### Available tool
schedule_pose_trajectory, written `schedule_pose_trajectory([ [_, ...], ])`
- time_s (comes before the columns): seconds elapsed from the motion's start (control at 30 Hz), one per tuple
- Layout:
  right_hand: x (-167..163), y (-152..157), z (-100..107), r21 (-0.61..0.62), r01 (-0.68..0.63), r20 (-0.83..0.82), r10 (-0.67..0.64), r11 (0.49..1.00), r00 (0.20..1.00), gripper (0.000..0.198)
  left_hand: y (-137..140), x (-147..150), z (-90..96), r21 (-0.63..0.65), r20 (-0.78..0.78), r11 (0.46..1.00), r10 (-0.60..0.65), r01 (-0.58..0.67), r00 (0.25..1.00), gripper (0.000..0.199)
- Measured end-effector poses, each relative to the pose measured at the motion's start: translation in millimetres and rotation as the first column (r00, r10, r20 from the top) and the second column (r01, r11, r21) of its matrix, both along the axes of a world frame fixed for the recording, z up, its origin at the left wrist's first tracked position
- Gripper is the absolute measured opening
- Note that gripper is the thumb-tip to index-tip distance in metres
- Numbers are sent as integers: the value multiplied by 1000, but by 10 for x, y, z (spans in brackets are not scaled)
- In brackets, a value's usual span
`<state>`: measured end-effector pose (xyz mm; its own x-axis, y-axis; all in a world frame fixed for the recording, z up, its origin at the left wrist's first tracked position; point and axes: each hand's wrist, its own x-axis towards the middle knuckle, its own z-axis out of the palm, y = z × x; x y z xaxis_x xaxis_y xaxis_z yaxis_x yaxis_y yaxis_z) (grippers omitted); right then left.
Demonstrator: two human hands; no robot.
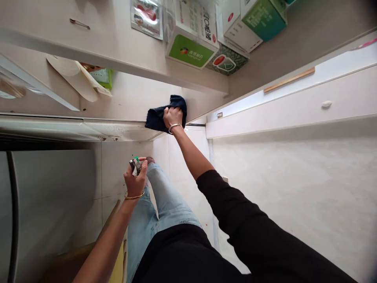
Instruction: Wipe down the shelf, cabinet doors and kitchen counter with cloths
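My right hand (173,117) is closed on a dark blue cloth (157,119), pressing it against the lower shelf (132,92) close to its right end wall. Part of the cloth spreads out to the left of my fingers and hangs near the front edge. Lower down, in front of my legs, my left hand (136,179) is wrapped round several small items (136,164). Among them are a dark cylinder, something with a green top and a scrap of white; their exact kinds are too small to tell.
On the upper shelf (114,51) stand a green and white box (191,51), a teal box (263,19), a sachet (147,17) and a safety pin (79,24). Pale insoles (73,76) and a green container (105,78) lie on the lower shelf. A grey cabinet (55,192) stands left.
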<state>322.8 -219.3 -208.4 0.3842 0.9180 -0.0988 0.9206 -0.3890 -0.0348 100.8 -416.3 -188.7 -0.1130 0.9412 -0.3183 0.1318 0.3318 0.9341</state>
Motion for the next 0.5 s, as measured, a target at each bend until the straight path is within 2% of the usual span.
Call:
schedule_pose_trajectory([
  [0.13, 219, 669, -67, 26, -36, 16, 36, 999, 999, 50, -14, -159, -88, 35, -79, 998, 49, -46, 996, 30],
  [0.23, 342, 899, -94, 60, -69, 19, 68, 996, 997, 51, -79, -266, -112, 46, -101, 997, 68, -63, 993, 28],
  [0.33, 341, 690, -82, 60, -94, 15, 93, 994, 996, 52, -187, -289, -84, 31, -76, 997, 68, -66, 995, 29],
  [0.5, 80, -259, 21, 38, -31, -39, 33, 999, 999, 50, -296, -122, 58, 7, -35, 1000, 18, -17, 999, 32],
])
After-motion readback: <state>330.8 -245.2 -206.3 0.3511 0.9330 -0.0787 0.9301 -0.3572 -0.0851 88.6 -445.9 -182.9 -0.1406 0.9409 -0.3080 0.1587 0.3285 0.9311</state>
